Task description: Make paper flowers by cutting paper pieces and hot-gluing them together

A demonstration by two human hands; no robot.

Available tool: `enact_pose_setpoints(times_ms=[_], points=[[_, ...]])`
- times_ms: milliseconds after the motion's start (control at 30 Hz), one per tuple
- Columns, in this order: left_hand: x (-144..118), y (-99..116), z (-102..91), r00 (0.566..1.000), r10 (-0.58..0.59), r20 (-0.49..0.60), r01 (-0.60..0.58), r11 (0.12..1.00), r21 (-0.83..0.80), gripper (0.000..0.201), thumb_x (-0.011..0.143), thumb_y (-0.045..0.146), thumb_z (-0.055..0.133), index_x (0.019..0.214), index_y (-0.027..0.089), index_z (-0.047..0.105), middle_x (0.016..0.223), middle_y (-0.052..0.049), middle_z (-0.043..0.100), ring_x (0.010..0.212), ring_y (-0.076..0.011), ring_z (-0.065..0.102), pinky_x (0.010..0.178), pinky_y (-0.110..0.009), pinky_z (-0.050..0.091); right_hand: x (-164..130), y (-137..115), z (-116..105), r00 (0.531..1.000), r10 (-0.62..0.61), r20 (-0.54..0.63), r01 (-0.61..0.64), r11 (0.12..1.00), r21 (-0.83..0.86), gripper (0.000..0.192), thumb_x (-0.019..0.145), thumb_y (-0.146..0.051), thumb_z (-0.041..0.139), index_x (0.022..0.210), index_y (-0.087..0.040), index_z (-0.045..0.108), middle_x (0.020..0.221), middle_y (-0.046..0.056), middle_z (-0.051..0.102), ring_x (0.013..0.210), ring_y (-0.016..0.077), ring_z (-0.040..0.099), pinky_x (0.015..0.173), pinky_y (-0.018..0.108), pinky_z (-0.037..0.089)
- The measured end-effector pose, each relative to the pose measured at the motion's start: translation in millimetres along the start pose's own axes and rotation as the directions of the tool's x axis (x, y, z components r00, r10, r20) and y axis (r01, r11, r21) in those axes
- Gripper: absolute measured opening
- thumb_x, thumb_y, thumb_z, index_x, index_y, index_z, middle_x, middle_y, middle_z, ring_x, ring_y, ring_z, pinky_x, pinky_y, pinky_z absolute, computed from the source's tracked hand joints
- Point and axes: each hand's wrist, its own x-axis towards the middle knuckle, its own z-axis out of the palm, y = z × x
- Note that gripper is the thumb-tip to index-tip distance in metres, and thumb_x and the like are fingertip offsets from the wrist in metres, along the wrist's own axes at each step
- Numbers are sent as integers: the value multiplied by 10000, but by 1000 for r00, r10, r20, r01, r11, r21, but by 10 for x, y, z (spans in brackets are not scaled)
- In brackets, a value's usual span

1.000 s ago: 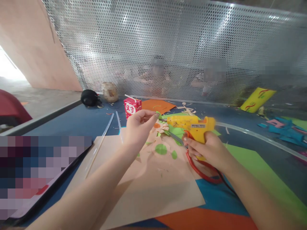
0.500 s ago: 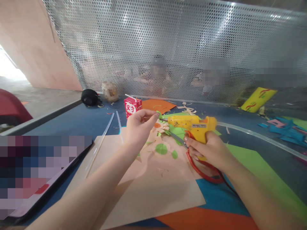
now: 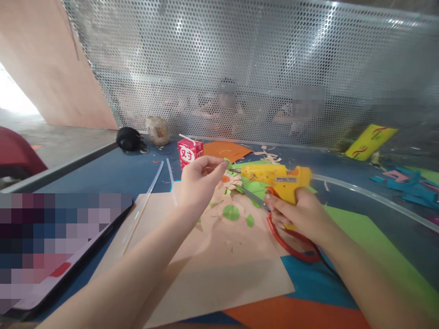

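My left hand (image 3: 202, 180) pinches a small green paper piece (image 3: 227, 163) between thumb and fingertips. In my right hand (image 3: 298, 210) is a yellow hot glue gun (image 3: 274, 177), gripped by its handle, with its metal nozzle at the green piece. A clear glue stick (image 3: 370, 194) trails from the gun's back end. Beneath the gun lie red-handled scissors (image 3: 291, 246), their blades pointing to the paper flower (image 3: 231, 180) with an orange centre. Green paper cutouts (image 3: 231, 212) rest on the pale pink sheet (image 3: 219, 274) below my hands.
A pink drink carton (image 3: 190, 154) with a straw stands behind my left hand. Clear glue sticks (image 3: 151, 185) lie to the left, near a pixelated device (image 3: 61, 256). Blue paper scraps (image 3: 411, 185) and a yellow packet (image 3: 371, 142) are at right. A perforated metal panel (image 3: 240, 55) borders the back.
Almost nothing differs. The view has shifted very slightly, while both hands keep their hold and the nozzle stays at the green piece.
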Motion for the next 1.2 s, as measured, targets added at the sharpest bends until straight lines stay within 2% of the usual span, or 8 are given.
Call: enact_pose_setpoints(times_ms=[367,600,800,933,1033,1167,1200], points=[[-8,-3,-1,1000,-4,0,4,1000,-16,134,662,305,630,676,172,628,590,0,578,489,-76,464,440,-198,351,-5,-9,-11,1000,10,9,-10,998,-62,288,776,-404,544,612,-202,420,439,-73,339,381,72,335,397,230,308],[-5,-7,-1,1000,0,2,0,1000,-19,126,665,298,628,679,173,632,587,5,577,488,-71,463,442,-193,350,1,-10,2,998,25,-55,-26,1000,-7,257,735,-371,593,630,-198,435,460,-78,370,371,59,336,384,213,318],[-12,14,0,1000,-27,11,28,998,-49,126,659,293,634,686,170,634,613,-1,586,512,-77,481,454,-196,361,26,21,-10,996,17,-93,-21,999,-41,250,728,-340,596,605,-193,434,438,-83,368,360,56,340,377,205,320],[-11,56,5,994,-90,59,99,981,-169,134,647,298,651,668,170,618,572,19,551,493,-67,466,451,-195,358,35,8,-32,998,7,-65,-7,1000,-8,214,732,-362,589,686,-179,487,486,-64,452,348,48,344,369,205,337],[-5,76,8,981,-159,111,182,951,-250,146,626,291,674,655,162,613,551,29,520,486,-57,448,443,-185,351,64,-10,-84,997,2,-74,-3,1000,-11,215,757,-377,562,768,-168,510,459,-50,489,353,78,427,382,215,365],[-16,59,18,951,-209,226,261,938,-230,156,624,298,680,671,159,626,572,22,528,506,-56,455,445,-174,352,193,87,-277,969,60,-239,-38,995,97,218,748,-335,561,875,-172,492,652,24,630,442,119,557,399,219,404],[-24,50,23,945,-207,252,261,945,-199,155,630,301,675,674,160,625,574,23,529,497,-54,446,444,-175,350,232,134,-350,957,95,-273,-77,994,75,203,757,-328,538,880,-172,493,693,38,647,473,125,576,414,221,418]])
